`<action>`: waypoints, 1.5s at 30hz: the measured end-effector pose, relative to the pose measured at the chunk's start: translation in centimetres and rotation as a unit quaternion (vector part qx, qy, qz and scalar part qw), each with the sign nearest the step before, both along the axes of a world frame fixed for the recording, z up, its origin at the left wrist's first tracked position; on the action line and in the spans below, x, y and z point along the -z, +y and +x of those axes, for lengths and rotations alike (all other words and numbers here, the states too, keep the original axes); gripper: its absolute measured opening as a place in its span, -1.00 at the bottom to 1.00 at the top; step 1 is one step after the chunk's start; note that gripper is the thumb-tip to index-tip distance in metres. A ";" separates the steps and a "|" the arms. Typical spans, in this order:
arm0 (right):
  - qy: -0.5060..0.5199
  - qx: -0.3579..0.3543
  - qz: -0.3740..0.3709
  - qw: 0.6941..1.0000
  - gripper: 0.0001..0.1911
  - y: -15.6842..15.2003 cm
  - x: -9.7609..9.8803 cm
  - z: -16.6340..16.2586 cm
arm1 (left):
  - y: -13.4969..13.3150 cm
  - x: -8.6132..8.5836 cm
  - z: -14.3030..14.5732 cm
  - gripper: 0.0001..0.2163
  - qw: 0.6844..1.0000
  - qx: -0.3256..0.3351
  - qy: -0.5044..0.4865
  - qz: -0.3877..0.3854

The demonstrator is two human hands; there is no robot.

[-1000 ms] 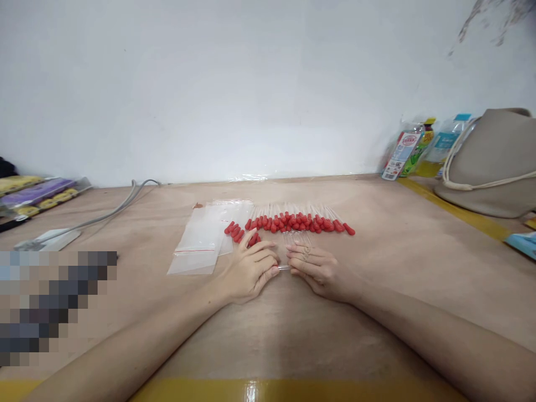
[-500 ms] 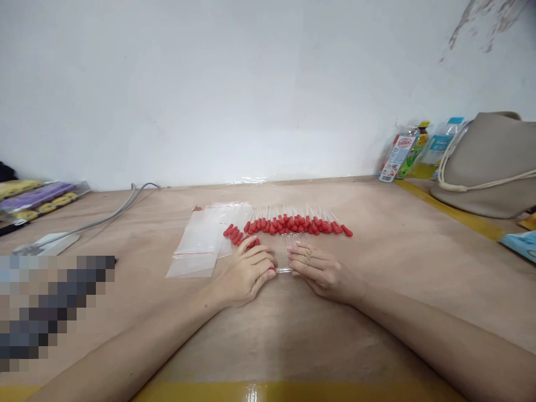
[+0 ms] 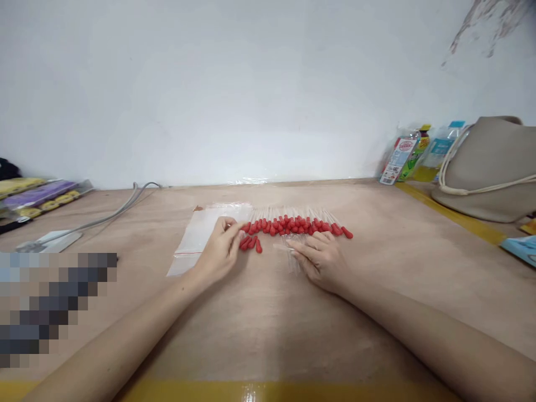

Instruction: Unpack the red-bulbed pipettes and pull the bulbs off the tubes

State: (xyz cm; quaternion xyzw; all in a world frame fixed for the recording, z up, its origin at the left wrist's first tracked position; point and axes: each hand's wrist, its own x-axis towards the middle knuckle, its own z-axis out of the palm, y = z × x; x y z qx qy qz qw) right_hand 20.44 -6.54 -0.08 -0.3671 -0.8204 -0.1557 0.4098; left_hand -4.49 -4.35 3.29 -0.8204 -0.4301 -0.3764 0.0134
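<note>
A row of glass droppers with red rubber bulbs [image 3: 299, 224] lies across the middle of the brown table. A few loose red bulbs [image 3: 250, 243] sit just in front of its left end. My left hand [image 3: 220, 251] hovers there, thumb and forefinger pinched at a red bulb beside the stack of clear zip bags [image 3: 200, 234]. My right hand [image 3: 319, 257] rests on the table, fingers closed over a clear glass tube [image 3: 288, 248], with more bare tubes beside it.
A grey cable [image 3: 104, 216] and a flat white device [image 3: 50, 240] lie at the left, with coloured packs [image 3: 37, 195] beyond. Bottles [image 3: 412, 152] and a beige bag [image 3: 492, 167] stand at the right. Yellow tape [image 3: 268, 389] edges the table.
My left hand has lifted from the middle and moved up-left to the loose red bulbs. My right hand has shifted slightly forward with the glass tube. The two hands are now apart.
</note>
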 end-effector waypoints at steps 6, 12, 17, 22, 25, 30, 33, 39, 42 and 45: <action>0.011 0.042 -0.054 0.998 -0.74 0.4 -0.3 -1.6 | 2.7 -0.3 -1.6 -0.77 0.994 -0.104 -0.024 0.000; 0.017 0.061 -0.032 0.997 -0.79 0.9 -0.3 -1.9 | 3.7 1.0 -1.6 -0.93 0.996 -0.088 0.005 -0.021; -0.039 0.077 0.015 0.996 -0.80 1.5 -0.2 -2.3 | 3.8 1.7 -1.7 -0.90 0.995 -0.080 0.062 0.003; -0.097 0.085 0.039 0.991 -0.84 1.5 -0.2 -3.2 | 3.2 1.4 -1.7 -0.88 0.993 -0.090 0.058 0.049; -0.106 0.076 0.037 0.991 -0.86 1.3 -0.1 -3.6 | 2.8 0.8 -1.2 -0.87 0.991 -0.095 0.079 0.044; -0.132 0.068 0.010 0.989 -0.85 1.0 -0.1 -3.9 | 3.1 -0.2 0.4 -0.83 0.984 -0.116 0.134 0.014; -0.133 0.078 -0.035 0.987 -0.78 0.7 -0.4 -4.0 | 3.8 -0.5 1.3 -0.80 0.978 -0.145 0.149 0.001; -0.141 0.076 -0.122 0.980 -0.59 0.2 -1.3 -4.0 | 4.8 -0.6 2.1 -0.75 0.974 -0.159 0.154 -0.051; -0.149 0.070 -0.135 0.977 -0.50 0.1 -1.5 -4.0 | 4.9 -0.5 2.2 -0.76 0.974 -0.162 0.146 -0.054; -0.145 0.071 -0.139 0.977 -0.46 0.2 -1.3 -4.0 | 5.1 -0.1 2.1 -0.77 0.979 -0.168 0.105 -0.055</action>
